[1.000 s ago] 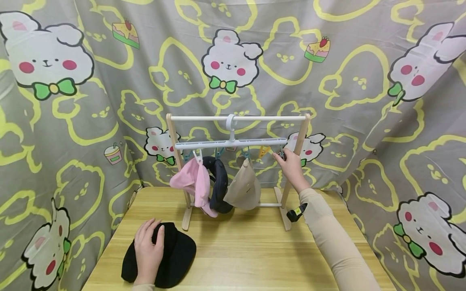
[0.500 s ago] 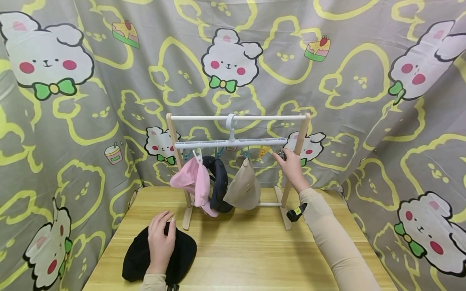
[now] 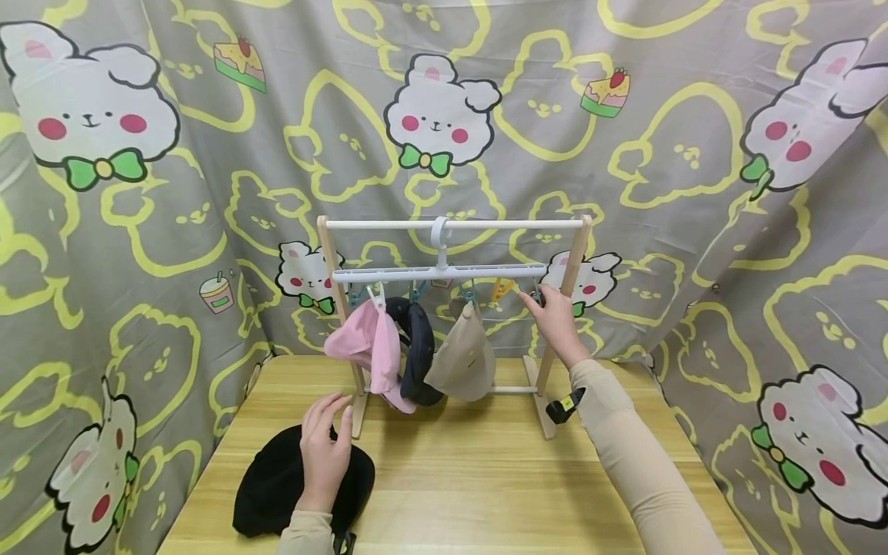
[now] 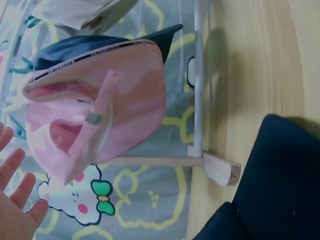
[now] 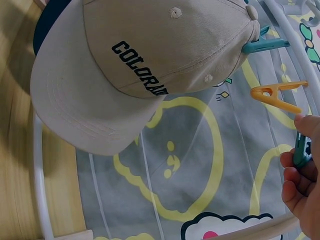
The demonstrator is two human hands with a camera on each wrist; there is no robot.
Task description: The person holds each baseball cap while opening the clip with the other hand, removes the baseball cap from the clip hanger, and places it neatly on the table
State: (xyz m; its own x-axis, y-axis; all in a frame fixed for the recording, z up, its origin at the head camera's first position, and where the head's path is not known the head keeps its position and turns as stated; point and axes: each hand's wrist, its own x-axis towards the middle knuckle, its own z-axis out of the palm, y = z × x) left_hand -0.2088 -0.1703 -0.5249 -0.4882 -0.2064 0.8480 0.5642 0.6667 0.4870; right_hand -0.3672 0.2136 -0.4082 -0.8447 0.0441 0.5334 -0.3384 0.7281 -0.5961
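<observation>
Pinching a teal clip at the right edge of the right wrist view with the right grip — thumb and curled fingers around it, beside an orange clip. Holding the left grip loosely spread before a black cap on the table — lower left of the head view. With a pink cap, navy cap and beige cap hanging mid-frame.

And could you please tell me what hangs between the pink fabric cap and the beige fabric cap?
In the head view, a dark blue fabric cap hangs between the pink cap and the beige cap.
</observation>
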